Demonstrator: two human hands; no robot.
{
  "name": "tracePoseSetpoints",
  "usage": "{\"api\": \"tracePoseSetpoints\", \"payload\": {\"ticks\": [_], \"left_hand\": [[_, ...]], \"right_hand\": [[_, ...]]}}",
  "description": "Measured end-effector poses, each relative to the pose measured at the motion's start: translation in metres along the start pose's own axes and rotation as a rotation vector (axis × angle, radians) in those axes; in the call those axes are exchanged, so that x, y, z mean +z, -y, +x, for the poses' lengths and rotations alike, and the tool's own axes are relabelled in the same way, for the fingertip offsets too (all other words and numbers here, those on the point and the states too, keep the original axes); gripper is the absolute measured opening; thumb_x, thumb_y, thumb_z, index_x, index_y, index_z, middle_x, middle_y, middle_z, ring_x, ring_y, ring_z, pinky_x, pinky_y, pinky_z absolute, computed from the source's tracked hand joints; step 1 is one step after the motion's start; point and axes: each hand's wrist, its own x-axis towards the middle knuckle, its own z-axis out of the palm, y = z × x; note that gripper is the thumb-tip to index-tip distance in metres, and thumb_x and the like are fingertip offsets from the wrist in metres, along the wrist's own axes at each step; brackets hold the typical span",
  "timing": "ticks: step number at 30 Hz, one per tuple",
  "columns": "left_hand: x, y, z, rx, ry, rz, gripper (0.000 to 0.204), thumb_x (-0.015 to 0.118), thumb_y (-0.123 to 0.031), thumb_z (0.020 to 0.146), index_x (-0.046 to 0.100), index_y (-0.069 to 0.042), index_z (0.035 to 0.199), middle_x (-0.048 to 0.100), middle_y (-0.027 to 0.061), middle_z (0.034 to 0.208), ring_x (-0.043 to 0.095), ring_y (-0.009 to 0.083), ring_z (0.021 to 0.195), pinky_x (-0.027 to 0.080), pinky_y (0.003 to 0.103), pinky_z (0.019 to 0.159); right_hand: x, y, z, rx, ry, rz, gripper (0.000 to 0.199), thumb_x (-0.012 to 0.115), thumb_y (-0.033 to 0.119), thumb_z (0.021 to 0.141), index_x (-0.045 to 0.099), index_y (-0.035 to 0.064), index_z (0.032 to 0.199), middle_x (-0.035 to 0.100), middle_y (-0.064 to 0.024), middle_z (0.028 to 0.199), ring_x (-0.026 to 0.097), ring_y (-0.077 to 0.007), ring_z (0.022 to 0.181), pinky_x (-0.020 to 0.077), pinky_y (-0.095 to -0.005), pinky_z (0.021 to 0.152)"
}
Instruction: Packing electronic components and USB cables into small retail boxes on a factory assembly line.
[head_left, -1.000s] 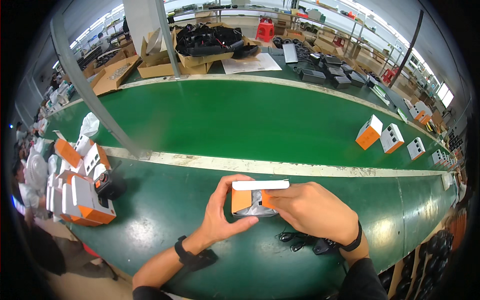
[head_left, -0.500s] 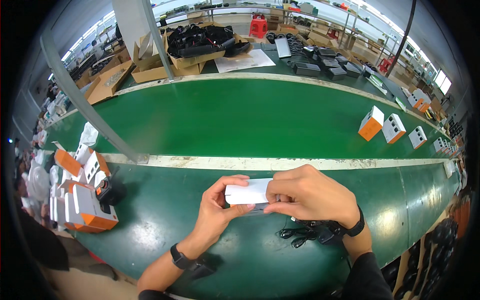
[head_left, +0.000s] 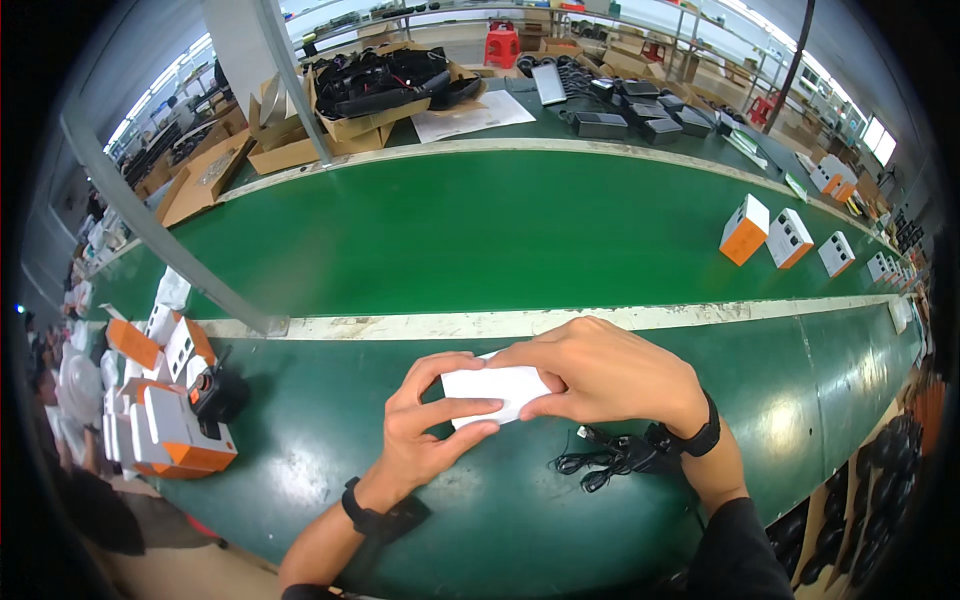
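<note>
Both my hands hold a small white box (head_left: 508, 386) above the near green bench, in the middle of the view. My left hand (head_left: 425, 420) grips its left end, with fingers along the top and front and the thumb below. Closed over the right end is my right hand (head_left: 620, 378), thumb at the lower edge and fingers across the top. The box's far and under sides are hidden. Close to my right wrist, black cables (head_left: 610, 458) with plugs lie bundled on the bench.
White and orange boxes (head_left: 190, 425) are piled at the left beside a black device (head_left: 218, 392). A green conveyor belt (head_left: 430, 230) runs beyond, carrying a row of boxes (head_left: 745, 230) at right. A slanted metal post (head_left: 170, 235) rises at left. Black parts fill a far carton (head_left: 345, 128).
The box has turned in my hands, so a broad white face now shows and the grey part below the flap is out of sight. My left index finger has moved across the front.
</note>
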Motion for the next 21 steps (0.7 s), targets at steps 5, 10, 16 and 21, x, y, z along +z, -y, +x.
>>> {"api": "tracePoseSetpoints", "payload": {"ticks": [5,10,16,21], "left_hand": [[0.010,-0.010,0.005,0.068,-0.077,0.247,0.029,0.088,-0.009,0.078,0.084,-0.005,0.106,0.073,0.0172,0.123,0.068,0.0372,0.120,0.059,0.045,0.095],[0.012,-0.017,0.009,0.086,-0.111,0.331,0.030,0.089,-0.010,0.077,0.084,-0.005,0.105,0.077,0.0155,0.115,0.071,0.0372,0.114,0.060,0.044,0.092],[0.015,-0.016,0.012,0.095,-0.134,0.383,0.031,0.089,-0.010,0.076,0.084,-0.008,0.107,0.076,0.0150,0.116,0.071,0.0356,0.110,0.059,0.043,0.090],[0.007,-0.022,0.006,0.113,-0.126,0.425,0.033,0.087,-0.012,0.077,0.086,-0.012,0.110,0.075,0.0138,0.119,0.069,0.0331,0.110,0.058,0.043,0.090]], "right_hand": [[0.004,-0.020,-0.004,-0.165,0.026,-0.132,0.046,0.081,0.022,0.089,0.075,0.0064,0.132,0.066,-0.0135,0.079,0.066,-0.0334,0.071,0.0504,-0.0432,0.065],[-0.011,-0.015,-0.005,-0.123,0.023,-0.177,0.043,0.079,0.023,0.090,0.075,0.0068,0.130,0.071,-0.0197,0.097,0.071,-0.0381,0.087,0.0558,-0.0474,0.081],[-0.013,-0.023,-0.004,-0.089,0.042,-0.103,0.042,0.077,0.020,0.090,0.075,0.0060,0.129,0.068,-0.0245,0.133,0.073,-0.0394,0.094,0.0576,-0.0459,0.088],[0.001,-0.027,0.000,-0.253,-0.001,-0.190,0.038,0.076,0.017,0.090,0.075,0.0066,0.127,0.065,-0.0225,0.145,0.075,-0.0355,0.075,0.0605,-0.0434,0.073]]}}
